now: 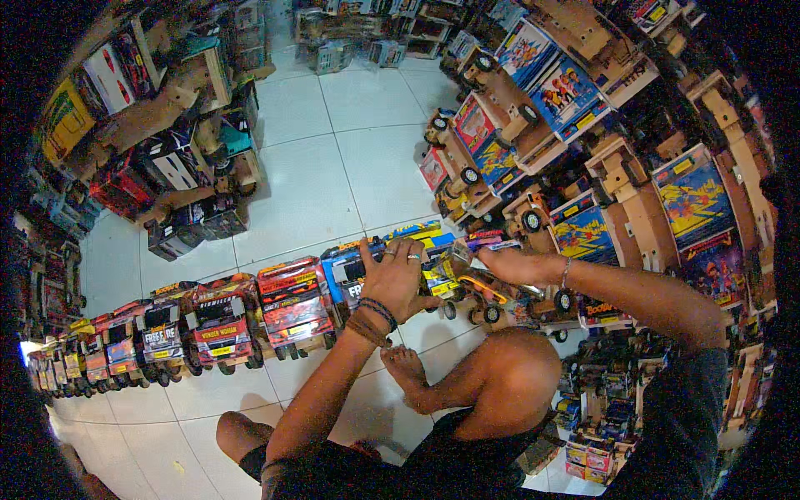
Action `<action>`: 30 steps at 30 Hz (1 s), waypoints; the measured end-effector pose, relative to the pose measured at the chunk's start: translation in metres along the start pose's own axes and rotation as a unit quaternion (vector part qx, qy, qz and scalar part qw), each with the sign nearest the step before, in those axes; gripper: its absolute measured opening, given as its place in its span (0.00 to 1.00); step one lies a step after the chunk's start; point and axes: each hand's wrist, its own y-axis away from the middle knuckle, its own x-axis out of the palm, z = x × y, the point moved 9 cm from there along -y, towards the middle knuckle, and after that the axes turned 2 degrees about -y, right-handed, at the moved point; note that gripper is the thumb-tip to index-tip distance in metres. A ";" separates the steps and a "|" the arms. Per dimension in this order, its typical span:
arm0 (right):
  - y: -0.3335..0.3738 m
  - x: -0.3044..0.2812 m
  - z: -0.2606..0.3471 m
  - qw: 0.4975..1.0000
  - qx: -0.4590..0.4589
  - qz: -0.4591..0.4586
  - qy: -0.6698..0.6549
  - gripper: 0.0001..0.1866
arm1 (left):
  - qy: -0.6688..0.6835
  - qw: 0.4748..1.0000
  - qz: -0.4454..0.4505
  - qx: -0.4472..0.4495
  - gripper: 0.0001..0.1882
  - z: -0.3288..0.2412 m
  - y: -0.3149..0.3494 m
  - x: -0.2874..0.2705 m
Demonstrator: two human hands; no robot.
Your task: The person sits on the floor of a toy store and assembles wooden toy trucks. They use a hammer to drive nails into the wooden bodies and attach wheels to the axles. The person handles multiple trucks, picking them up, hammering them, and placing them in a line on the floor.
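A long row of toy trucks with printed sides runs from the far left to the middle of the floor. My left hand [393,279], with a ring and dark wristbands, lies with fingers spread over a blue toy truck [337,279] at the row's right end. My right hand [515,267] is closed just right of a yellow toy truck [442,279]; what its fingers hold is mostly hidden. Below it sits an unfinished-looking wooden truck body with black wheels [492,314]. A red and black truck [293,302] stands left of the blue one.
Stacked wooden truck bodies with printed panels [692,200] crowd the right side. More toy trucks [187,167] are piled at the upper left, and grey ones [333,54] at the back. White floor tiles [308,158] lie between. My bent knee [517,375] and bare foot [408,367] are close to the row.
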 end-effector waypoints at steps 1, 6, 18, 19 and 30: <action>-0.001 -0.001 0.001 1.000 -0.008 -0.008 -0.005 0.37 | -0.002 1.000 0.011 -0.003 0.55 0.001 -0.001 0.002; -0.007 -0.003 0.005 0.998 -0.036 -0.043 -0.029 0.40 | -0.004 1.000 0.019 -0.007 0.57 0.003 -0.001 0.004; 0.000 0.009 -0.002 0.995 0.025 -0.033 -0.095 0.34 | 0.017 1.000 -0.010 0.008 0.52 0.001 0.000 -0.001; 0.000 0.009 -0.007 0.993 0.051 -0.041 -0.096 0.34 | 0.020 1.000 -0.015 0.009 0.52 0.000 0.000 -0.002; -0.014 0.014 -0.018 0.985 0.054 -0.026 -0.163 0.35 | 0.012 0.999 -0.029 0.009 0.47 -0.002 0.001 -0.006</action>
